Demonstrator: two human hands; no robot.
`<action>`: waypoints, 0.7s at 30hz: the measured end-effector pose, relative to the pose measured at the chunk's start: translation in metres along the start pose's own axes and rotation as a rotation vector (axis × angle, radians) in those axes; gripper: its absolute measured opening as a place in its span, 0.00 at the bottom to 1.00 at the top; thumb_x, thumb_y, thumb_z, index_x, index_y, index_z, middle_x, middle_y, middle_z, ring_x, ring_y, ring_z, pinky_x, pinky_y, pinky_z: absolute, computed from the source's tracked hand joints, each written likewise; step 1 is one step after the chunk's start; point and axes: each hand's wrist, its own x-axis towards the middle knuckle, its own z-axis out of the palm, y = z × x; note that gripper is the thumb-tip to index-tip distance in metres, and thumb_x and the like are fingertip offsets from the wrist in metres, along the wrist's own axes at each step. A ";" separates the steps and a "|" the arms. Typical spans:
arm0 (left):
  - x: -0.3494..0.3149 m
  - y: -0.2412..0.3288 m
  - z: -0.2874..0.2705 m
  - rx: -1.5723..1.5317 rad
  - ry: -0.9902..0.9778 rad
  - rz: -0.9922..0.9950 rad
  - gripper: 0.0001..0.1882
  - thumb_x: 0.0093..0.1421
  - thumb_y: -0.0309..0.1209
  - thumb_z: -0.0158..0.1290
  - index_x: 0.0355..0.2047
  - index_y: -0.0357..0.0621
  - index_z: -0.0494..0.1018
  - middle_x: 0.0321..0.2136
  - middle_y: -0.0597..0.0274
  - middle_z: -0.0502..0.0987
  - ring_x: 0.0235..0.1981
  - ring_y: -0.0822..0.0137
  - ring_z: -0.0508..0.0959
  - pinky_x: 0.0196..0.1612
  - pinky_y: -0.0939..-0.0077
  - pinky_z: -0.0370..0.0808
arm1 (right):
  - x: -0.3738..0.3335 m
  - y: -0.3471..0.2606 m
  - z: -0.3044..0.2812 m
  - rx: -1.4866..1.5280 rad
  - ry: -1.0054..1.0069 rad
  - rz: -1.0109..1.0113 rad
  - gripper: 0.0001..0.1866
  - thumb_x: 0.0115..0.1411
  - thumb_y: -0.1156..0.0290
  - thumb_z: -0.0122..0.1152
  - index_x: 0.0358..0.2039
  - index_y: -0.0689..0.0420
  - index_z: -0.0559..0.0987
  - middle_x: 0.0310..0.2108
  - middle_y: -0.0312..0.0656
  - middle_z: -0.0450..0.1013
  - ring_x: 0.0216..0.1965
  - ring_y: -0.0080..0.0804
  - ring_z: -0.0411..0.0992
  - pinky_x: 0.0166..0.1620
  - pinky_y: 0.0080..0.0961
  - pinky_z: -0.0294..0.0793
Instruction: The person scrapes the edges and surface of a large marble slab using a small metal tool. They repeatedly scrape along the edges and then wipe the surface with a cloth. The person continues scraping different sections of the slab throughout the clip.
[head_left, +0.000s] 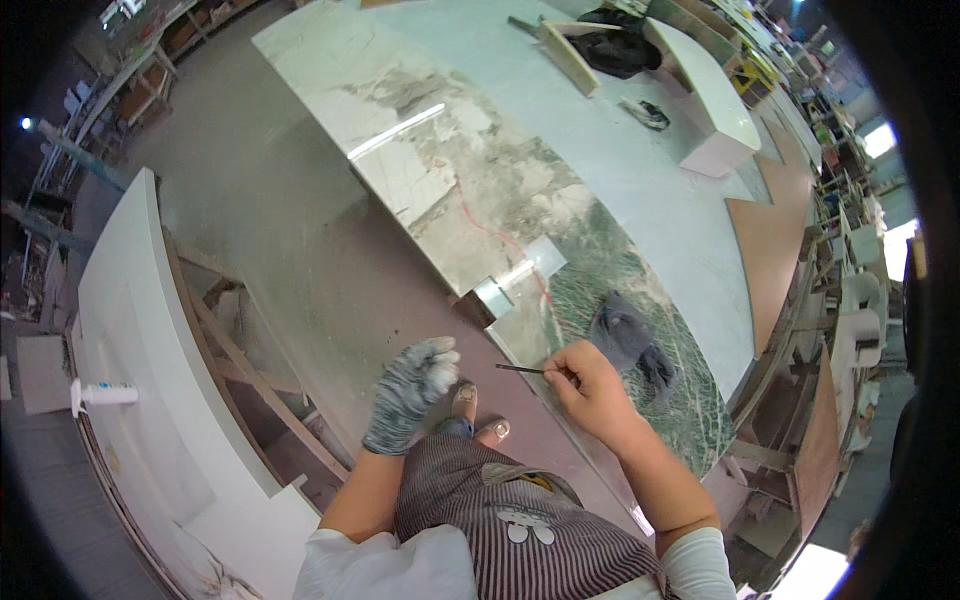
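Observation:
In my right hand [580,380], bare and pinched closed, is a thin dark stick [518,368] pointing left past the slab's edge. That hand is at the near edge of a polished stone slab [390,110], patterned cream, brown and green. My left hand [412,390] wears a grey knitted glove with pale fingertips. Its fingers are curled in above the floor, apart from the slab; whatever they may hold is hidden. A crumpled dark grey cloth [622,332] lies on the green part, just beyond my right hand.
A small block with a shiny face [490,298] stands at the slab's edge, beside a clear square piece [545,256]. To the left is a white panel [130,270] with a white bottle [108,394]. Beyond the slab are a white curved piece [710,90] and brown boards [765,240].

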 end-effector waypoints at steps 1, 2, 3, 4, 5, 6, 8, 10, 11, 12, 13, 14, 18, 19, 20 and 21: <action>-0.002 -0.004 0.002 -0.021 -0.054 -0.128 0.22 0.58 0.29 0.64 0.52 0.37 0.74 0.41 0.61 0.80 0.37 0.68 0.82 0.44 0.76 0.79 | 0.008 0.003 0.008 -0.054 -0.013 -0.039 0.05 0.58 0.75 0.64 0.35 0.60 0.78 0.33 0.47 0.70 0.35 0.45 0.72 0.39 0.35 0.72; -0.003 -0.005 0.007 0.052 -0.065 -0.100 0.22 0.58 0.29 0.64 0.52 0.38 0.74 0.41 0.61 0.80 0.37 0.70 0.81 0.44 0.75 0.79 | 0.015 0.006 0.015 -0.112 -0.024 -0.075 0.06 0.58 0.75 0.64 0.35 0.60 0.78 0.33 0.48 0.70 0.36 0.47 0.72 0.39 0.37 0.72; -0.002 -0.001 0.015 0.129 -0.076 -0.068 0.22 0.57 0.30 0.65 0.52 0.38 0.75 0.40 0.61 0.81 0.38 0.71 0.80 0.43 0.75 0.78 | 0.021 0.007 0.021 -0.132 -0.032 -0.081 0.06 0.58 0.75 0.64 0.35 0.60 0.78 0.33 0.48 0.70 0.36 0.48 0.72 0.40 0.38 0.73; 0.000 -0.002 0.019 0.205 -0.089 -0.037 0.22 0.57 0.30 0.65 0.51 0.39 0.75 0.40 0.61 0.81 0.39 0.72 0.79 0.43 0.75 0.78 | 0.026 0.009 0.027 -0.153 -0.039 -0.086 0.06 0.57 0.75 0.63 0.35 0.60 0.78 0.33 0.49 0.71 0.37 0.50 0.72 0.40 0.39 0.73; 0.006 -0.010 0.019 0.173 -0.070 -0.183 0.17 0.58 0.30 0.64 0.47 0.39 0.77 0.36 0.62 0.82 0.37 0.73 0.79 0.42 0.76 0.78 | 0.031 0.010 0.032 -0.172 -0.046 -0.095 0.06 0.57 0.75 0.63 0.35 0.60 0.78 0.33 0.49 0.71 0.37 0.51 0.72 0.41 0.39 0.73; 0.008 -0.016 0.020 0.182 -0.045 -0.180 0.16 0.59 0.30 0.64 0.46 0.39 0.78 0.34 0.63 0.81 0.36 0.73 0.79 0.42 0.76 0.78 | 0.036 0.010 0.036 -0.187 -0.048 -0.100 0.06 0.57 0.75 0.63 0.35 0.60 0.78 0.33 0.50 0.71 0.38 0.51 0.72 0.41 0.40 0.73; 0.014 -0.023 0.022 0.203 -0.002 -0.172 0.12 0.60 0.30 0.63 0.42 0.39 0.79 0.31 0.64 0.81 0.33 0.73 0.78 0.41 0.77 0.77 | 0.044 0.012 0.041 -0.216 -0.047 -0.110 0.06 0.58 0.76 0.63 0.36 0.60 0.77 0.33 0.50 0.71 0.38 0.51 0.72 0.41 0.40 0.73; 0.019 -0.027 0.027 0.179 0.049 -0.194 0.07 0.62 0.30 0.61 0.37 0.39 0.79 0.27 0.66 0.79 0.29 0.75 0.76 0.38 0.78 0.76 | 0.050 0.016 0.046 -0.221 -0.022 -0.076 0.06 0.58 0.76 0.63 0.36 0.60 0.78 0.33 0.50 0.72 0.38 0.52 0.72 0.41 0.41 0.73; 0.021 -0.028 0.029 0.136 0.069 -0.211 0.07 0.63 0.30 0.60 0.37 0.39 0.79 0.27 0.66 0.79 0.29 0.75 0.76 0.38 0.79 0.76 | 0.053 0.017 0.049 -0.222 -0.005 -0.059 0.06 0.58 0.76 0.63 0.36 0.60 0.78 0.33 0.50 0.72 0.38 0.53 0.72 0.41 0.41 0.73; 0.024 -0.030 0.030 0.094 0.088 -0.228 0.07 0.63 0.29 0.60 0.36 0.39 0.78 0.27 0.67 0.79 0.28 0.76 0.75 0.37 0.79 0.75 | 0.056 0.017 0.050 -0.211 0.017 -0.017 0.06 0.58 0.75 0.63 0.36 0.60 0.78 0.33 0.50 0.72 0.38 0.53 0.72 0.41 0.41 0.73; 0.026 -0.034 0.032 0.086 0.104 -0.227 0.06 0.63 0.29 0.60 0.36 0.39 0.78 0.27 0.67 0.79 0.28 0.76 0.75 0.36 0.79 0.75 | 0.059 0.015 0.052 -0.199 0.040 0.025 0.06 0.57 0.75 0.63 0.36 0.60 0.78 0.33 0.50 0.72 0.38 0.53 0.73 0.41 0.41 0.73; 0.029 -0.038 0.033 0.081 0.119 -0.221 0.06 0.63 0.29 0.60 0.35 0.39 0.78 0.27 0.67 0.79 0.28 0.77 0.74 0.36 0.79 0.75 | 0.063 0.013 0.053 -0.187 0.066 0.065 0.06 0.57 0.75 0.63 0.35 0.60 0.78 0.33 0.50 0.72 0.38 0.53 0.73 0.41 0.41 0.73; 0.034 -0.052 0.043 -0.008 0.228 -0.170 0.05 0.63 0.28 0.59 0.34 0.39 0.77 0.28 0.67 0.78 0.28 0.76 0.73 0.35 0.78 0.74 | 0.075 0.013 0.054 -0.295 0.108 -0.054 0.05 0.56 0.75 0.64 0.34 0.60 0.78 0.33 0.50 0.73 0.37 0.52 0.73 0.40 0.40 0.73; 0.035 -0.053 0.043 0.015 0.234 -0.156 0.05 0.63 0.28 0.59 0.34 0.39 0.77 0.27 0.66 0.78 0.28 0.75 0.73 0.35 0.77 0.74 | 0.077 0.014 0.055 -0.304 0.112 -0.046 0.05 0.56 0.75 0.64 0.33 0.60 0.78 0.33 0.50 0.73 0.37 0.52 0.73 0.40 0.40 0.73; 0.038 -0.046 0.044 0.037 0.236 -0.142 0.05 0.63 0.28 0.59 0.34 0.39 0.77 0.27 0.66 0.78 0.27 0.74 0.73 0.35 0.76 0.74 | 0.078 0.016 0.056 -0.313 0.118 -0.036 0.05 0.56 0.75 0.64 0.33 0.60 0.79 0.33 0.50 0.73 0.36 0.51 0.73 0.39 0.40 0.73; 0.041 -0.042 0.044 0.058 0.239 -0.128 0.05 0.63 0.27 0.59 0.33 0.39 0.77 0.27 0.65 0.78 0.27 0.73 0.72 0.35 0.75 0.74 | 0.078 0.017 0.056 -0.294 0.127 -0.028 0.05 0.56 0.76 0.64 0.32 0.60 0.78 0.33 0.50 0.73 0.36 0.51 0.73 0.39 0.40 0.73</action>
